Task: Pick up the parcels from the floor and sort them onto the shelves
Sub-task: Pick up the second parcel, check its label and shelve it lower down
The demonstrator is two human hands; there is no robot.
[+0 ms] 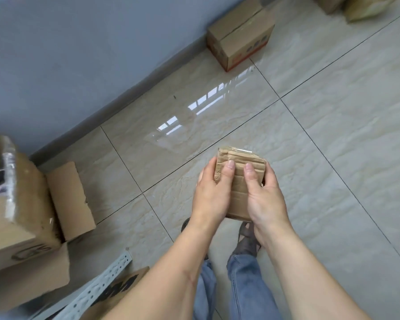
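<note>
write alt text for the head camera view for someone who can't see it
Two bare hands, left hand and right hand, hold a small taped cardboard parcel above a glossy tiled floor. A larger cardboard box sits by the grey wall, more boxes stand at left beside a perforated metal shelf post, and the person's jeans show below.
</note>
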